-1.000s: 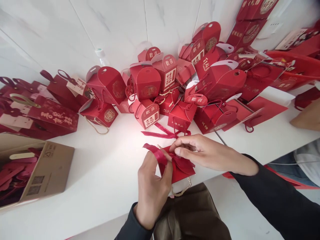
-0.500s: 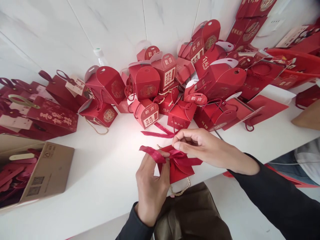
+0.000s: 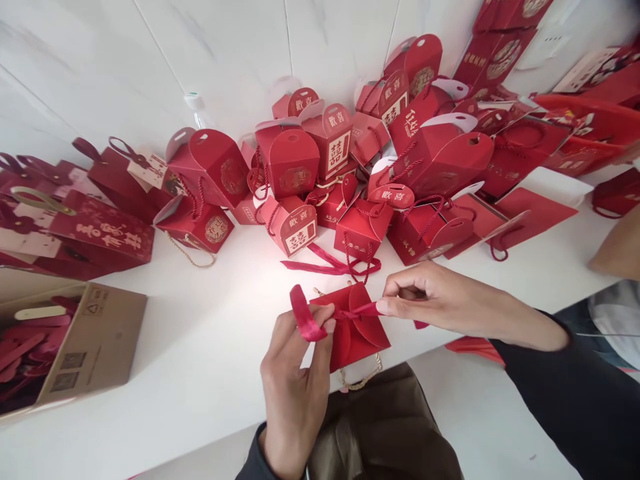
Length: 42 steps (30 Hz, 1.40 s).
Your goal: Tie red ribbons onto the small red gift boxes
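A small red gift box point(image 3: 361, 347) with curved flaps and gold cord handles lies at the table's front edge. Across its top runs a crimson satin ribbon point(image 3: 353, 313), knotted in the middle. My left hand point(image 3: 300, 360) pinches one end of the ribbon, and its loose tail curls up over the fingers. On the other side my right hand point(image 3: 425, 300) pinches the opposite length, which is stretched straight from the knot. Another crimson ribbon point(image 3: 330, 267) rests flat on the table just behind the box.
Several red gift boxes point(image 3: 300, 227) with rope handles crowd against the wall. At left stand dark red gift bags point(image 3: 107, 223) and a cardboard carton point(image 3: 95, 347) of red pieces. A red basin point(image 3: 590, 127) is at far right, near another person's sleeve point(image 3: 623, 313).
My right hand has moved right and drawn the ribbon straight. The bow loops over the box have become a small knot. My left hand has shifted slightly left.
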### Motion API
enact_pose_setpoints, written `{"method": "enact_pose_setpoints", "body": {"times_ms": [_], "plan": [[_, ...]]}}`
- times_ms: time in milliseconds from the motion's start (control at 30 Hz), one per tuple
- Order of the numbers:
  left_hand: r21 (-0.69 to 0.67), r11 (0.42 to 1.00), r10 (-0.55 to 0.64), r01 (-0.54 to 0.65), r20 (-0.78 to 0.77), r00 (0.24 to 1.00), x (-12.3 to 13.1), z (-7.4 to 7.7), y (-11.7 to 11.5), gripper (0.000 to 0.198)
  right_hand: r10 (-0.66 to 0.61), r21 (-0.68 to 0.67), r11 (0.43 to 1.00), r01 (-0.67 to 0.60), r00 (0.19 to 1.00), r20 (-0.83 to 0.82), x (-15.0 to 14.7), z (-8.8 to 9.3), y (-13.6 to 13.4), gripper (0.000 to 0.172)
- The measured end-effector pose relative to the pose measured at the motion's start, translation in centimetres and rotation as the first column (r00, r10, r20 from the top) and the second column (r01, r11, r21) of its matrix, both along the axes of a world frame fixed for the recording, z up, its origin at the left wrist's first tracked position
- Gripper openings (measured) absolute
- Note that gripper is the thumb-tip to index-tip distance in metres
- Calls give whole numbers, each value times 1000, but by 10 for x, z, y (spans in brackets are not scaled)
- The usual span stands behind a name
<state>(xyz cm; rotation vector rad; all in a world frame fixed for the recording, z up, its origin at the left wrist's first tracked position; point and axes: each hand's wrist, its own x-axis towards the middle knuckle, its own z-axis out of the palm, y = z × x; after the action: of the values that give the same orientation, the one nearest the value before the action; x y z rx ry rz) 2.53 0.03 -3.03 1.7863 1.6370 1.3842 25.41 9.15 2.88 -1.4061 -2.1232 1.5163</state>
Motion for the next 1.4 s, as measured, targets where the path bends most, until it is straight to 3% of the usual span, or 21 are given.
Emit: {"method": "enact_pose_setpoints", "body": {"times_ms": [100, 233, 433, 600, 667, 767, 867, 1033, 1100, 1267, 1400], "plan": [[-109, 987, 129, -122, 58, 990, -2, -2, -11, 17, -49, -20, 999, 50, 999, 23, 7, -14, -3, 42], [-304, 917, 323, -259, 181, 929, -1, -3, -20, 21, -85, 6, 996, 84, 996, 23, 12, -25, -6, 40], [-271, 953, 232, -138, 351, 907, 1, -4, -19, 32, -164, 231, 960, 160, 987, -1, 3, -26, -12, 31], [-377, 913, 369, -156, 601, 709, 14, -12, -19, 42, -190, 282, 942, 184, 982, -8, -3, -35, -18, 28], [-388, 908, 385, -160, 619, 684, 16, -12, -20, 39, -222, 297, 931, 210, 975, 4, -4, -36, -22, 29], [-325, 926, 357, -191, 595, 720, 12, -3, -16, 37, -308, 296, 907, 300, 951, -19, -6, -29, -29, 31], [-271, 943, 312, -192, 525, 792, 5, 18, -5, 38, -392, 278, 862, 423, 905, -163, -14, -16, -37, 29], [-397, 915, 57, 74, 310, 949, 4, 49, 17, 42, -266, 371, 836, 403, 891, -367, -40, -1, -45, 18], [-415, 900, -25, 134, 256, 966, 7, 52, 22, 41, -183, 453, 813, 365, 899, -397, -49, -2, -46, 17], [-445, 867, -197, 225, 109, 974, 8, 49, 25, 34, -21, 609, 760, 227, 945, -326, -57, -8, -48, 30], [-402, 893, -238, 202, -40, 971, 0, 48, 23, 25, 22, 657, 729, 193, 953, -303, -56, -11, -45, 19]]}}
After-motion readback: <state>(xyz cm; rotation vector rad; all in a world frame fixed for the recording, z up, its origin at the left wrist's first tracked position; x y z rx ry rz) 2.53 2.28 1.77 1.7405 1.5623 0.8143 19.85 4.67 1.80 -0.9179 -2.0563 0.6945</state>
